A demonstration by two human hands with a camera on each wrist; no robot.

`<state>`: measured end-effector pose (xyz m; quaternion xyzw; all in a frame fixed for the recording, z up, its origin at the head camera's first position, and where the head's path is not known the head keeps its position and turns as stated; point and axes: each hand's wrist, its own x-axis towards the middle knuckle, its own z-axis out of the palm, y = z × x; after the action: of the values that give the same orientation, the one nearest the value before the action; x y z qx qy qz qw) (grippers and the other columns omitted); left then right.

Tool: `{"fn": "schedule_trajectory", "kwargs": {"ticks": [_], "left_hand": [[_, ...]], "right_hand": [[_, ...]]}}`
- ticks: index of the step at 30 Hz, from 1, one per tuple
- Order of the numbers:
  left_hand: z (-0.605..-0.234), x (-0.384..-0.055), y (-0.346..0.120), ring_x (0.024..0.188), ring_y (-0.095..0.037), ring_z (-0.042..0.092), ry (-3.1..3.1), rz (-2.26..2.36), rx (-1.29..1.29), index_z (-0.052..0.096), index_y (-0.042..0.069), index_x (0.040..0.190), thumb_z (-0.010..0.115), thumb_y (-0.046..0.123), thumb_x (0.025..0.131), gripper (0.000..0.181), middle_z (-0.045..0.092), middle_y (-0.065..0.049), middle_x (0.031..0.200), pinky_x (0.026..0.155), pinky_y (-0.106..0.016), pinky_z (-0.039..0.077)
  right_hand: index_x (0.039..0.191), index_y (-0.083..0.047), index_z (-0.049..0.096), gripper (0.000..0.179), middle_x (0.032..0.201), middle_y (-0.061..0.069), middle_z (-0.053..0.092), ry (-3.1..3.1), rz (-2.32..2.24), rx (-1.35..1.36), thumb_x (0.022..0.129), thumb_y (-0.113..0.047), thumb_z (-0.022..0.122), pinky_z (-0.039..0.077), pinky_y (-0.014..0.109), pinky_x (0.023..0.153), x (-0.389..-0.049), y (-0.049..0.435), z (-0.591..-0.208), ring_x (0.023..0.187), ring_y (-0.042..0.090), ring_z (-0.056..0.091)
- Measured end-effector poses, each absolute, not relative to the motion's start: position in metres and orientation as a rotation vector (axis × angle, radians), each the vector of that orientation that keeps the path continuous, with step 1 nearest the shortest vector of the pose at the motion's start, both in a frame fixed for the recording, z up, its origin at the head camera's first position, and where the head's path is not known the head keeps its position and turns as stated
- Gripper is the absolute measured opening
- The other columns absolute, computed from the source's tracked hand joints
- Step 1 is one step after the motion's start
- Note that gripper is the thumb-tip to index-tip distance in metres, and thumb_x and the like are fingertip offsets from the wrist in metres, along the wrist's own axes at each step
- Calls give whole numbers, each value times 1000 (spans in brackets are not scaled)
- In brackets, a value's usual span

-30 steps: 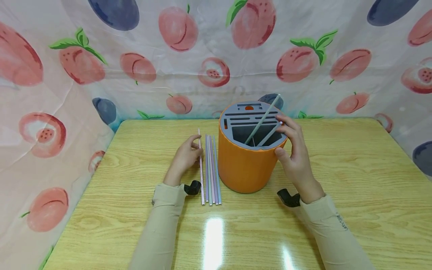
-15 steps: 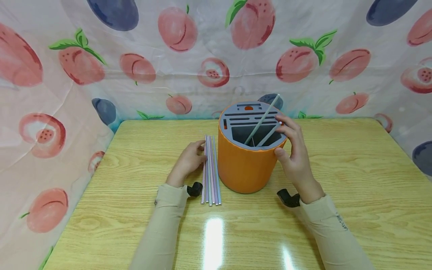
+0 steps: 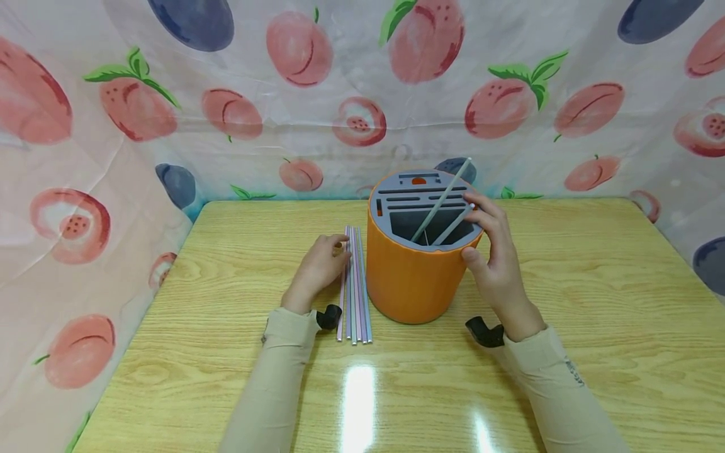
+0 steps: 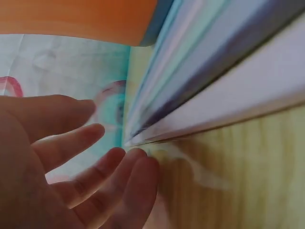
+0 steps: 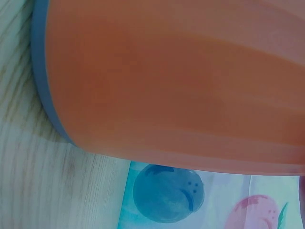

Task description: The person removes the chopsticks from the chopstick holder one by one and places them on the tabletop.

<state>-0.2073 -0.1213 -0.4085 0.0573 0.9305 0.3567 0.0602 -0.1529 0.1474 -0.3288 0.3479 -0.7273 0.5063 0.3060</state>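
Observation:
An orange knife holder [image 3: 416, 283] with a grey slotted top stands upright on the table. My right hand [image 3: 497, 258] grips its right rim, thumb on the outer wall and fingers over the top. A pale green chopstick [image 3: 440, 202] and a greyish chopstick [image 3: 453, 225] lean out of its large front opening. Left of the holder lie several pastel metallic chopsticks [image 3: 357, 296], side by side. My left hand [image 3: 320, 267] is at their left side, fingers loosely bent and apart; in the left wrist view its fingertips [image 4: 138, 160] are near the far ends of the chopsticks.
The wood-grain table [image 3: 595, 302] reaches back to a fruit-print cloth [image 3: 419, 113], which also hangs along the left side. Black wrist cameras [image 3: 485, 332] sit at both cuffs. In the right wrist view the holder's orange side [image 5: 167, 90] fills most of the picture.
My left hand has moved right, bringing a pink chopstick from slightly apart up against the row; its fingers have since loosened. The right hand and the holder have stayed in place.

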Motion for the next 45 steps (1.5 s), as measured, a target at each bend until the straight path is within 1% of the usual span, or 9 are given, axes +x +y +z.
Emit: {"fn": "schedule_trajectory", "kwargs": {"ticks": [4, 9, 15, 18, 24, 29, 35, 40, 45], "left_hand": [[-400, -206, -120, 99, -22, 53, 2838, 1165, 177, 50, 15, 126, 48, 27, 92, 36, 50, -7, 116, 84, -37, 43], [-383, -202, -115, 92, -15, 54, 2865, 1363, 241, 53, 21, 123, 47, 30, 93, 32, 54, 1, 112, 75, -31, 46], [-360, -193, -106, 84, -7, 56, 2805, 1702, 412, 54, 23, 121, 45, 39, 92, 34, 55, 6, 109, 64, -25, 51], [-351, -189, -101, 84, -6, 55, 2786, 1791, 508, 55, 23, 119, 46, 41, 91, 35, 54, 9, 107, 63, -24, 51], [-338, -181, -93, 89, -6, 53, 2793, 1844, 650, 55, 21, 120, 43, 40, 92, 36, 53, 9, 108, 63, -24, 51], [-330, -175, -88, 96, -6, 50, 2828, 1901, 731, 52, 22, 123, 44, 38, 93, 35, 50, 10, 111, 67, -25, 51], [-321, -167, -80, 104, -8, 45, 2884, 1870, 844, 54, 17, 120, 48, 36, 91, 35, 43, 4, 122, 78, -27, 47], [-315, -160, -73, 115, -8, 39, 2962, 1777, 893, 57, 16, 117, 53, 35, 89, 35, 39, 2, 128, 92, -28, 38], [-309, -153, -64, 125, -11, 32, 3022, 1668, 1060, 56, 13, 117, 61, 36, 84, 40, 44, 2, 127, 101, -31, 28]], "right_hand": [[107, 13, 42, 64, 127, 32, 34, -1925, 1337, 920, 89, -49, 44, 29, 33, 99, -153, 147, -329, 122, 37, 29], [108, 12, 43, 63, 128, 31, 33, -1930, 1343, 919, 89, -48, 44, 29, 33, 100, -153, 148, -330, 123, 37, 28], [109, 12, 43, 63, 128, 31, 33, -1930, 1346, 921, 89, -48, 44, 29, 33, 100, -153, 148, -329, 123, 36, 28], [109, 12, 43, 63, 128, 31, 34, -1926, 1347, 921, 89, -48, 44, 29, 33, 100, -153, 148, -330, 123, 37, 28], [109, 11, 43, 63, 127, 31, 34, -1919, 1348, 923, 89, -48, 45, 29, 34, 100, -153, 148, -330, 123, 37, 29], [108, 12, 43, 63, 127, 32, 34, -1915, 1344, 923, 89, -48, 44, 29, 34, 100, -153, 148, -329, 123, 37, 29], [108, 12, 43, 63, 127, 32, 34, -1918, 1340, 922, 89, -48, 44, 29, 33, 100, -152, 148, -329, 123, 37, 28], [108, 12, 43, 63, 127, 32, 34, -1913, 1350, 923, 89, -48, 44, 29, 34, 99, -153, 148, -329, 123, 37, 28], [107, 13, 43, 64, 126, 32, 34, -1913, 1336, 924, 89, -48, 44, 28, 35, 100, -153, 148, -329, 122, 38, 29]]}}
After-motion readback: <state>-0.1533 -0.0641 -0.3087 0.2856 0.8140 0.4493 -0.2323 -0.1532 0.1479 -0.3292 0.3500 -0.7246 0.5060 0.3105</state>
